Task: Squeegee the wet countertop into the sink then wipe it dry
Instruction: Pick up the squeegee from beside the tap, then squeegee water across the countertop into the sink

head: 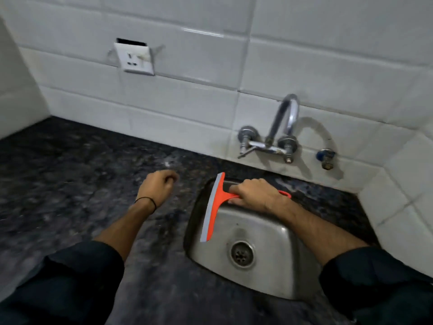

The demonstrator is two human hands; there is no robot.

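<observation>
Left hand (157, 187) loosely fisted, palm down, arm extended forward. Right hand (254, 194) closed in a firm grip, forearm angled inward. Both sleeves dark.

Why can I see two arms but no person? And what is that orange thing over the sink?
The camera sits on the person's head and looks down, so you see only their own arms reaching out, just as you see yours. There is one picture, taken from up there. The right hand is closed around the handle of an orange squeegee, a scraper with a long flat blade that pushes water along. Its blade hangs over the left edge of the metal sink. The left hand is curled in a loose fist over the dark speckled countertop and holds nothing. Behind the sink, a shiny tap comes out of the white tiled wall, and a wall socket sits further left.
</observation>
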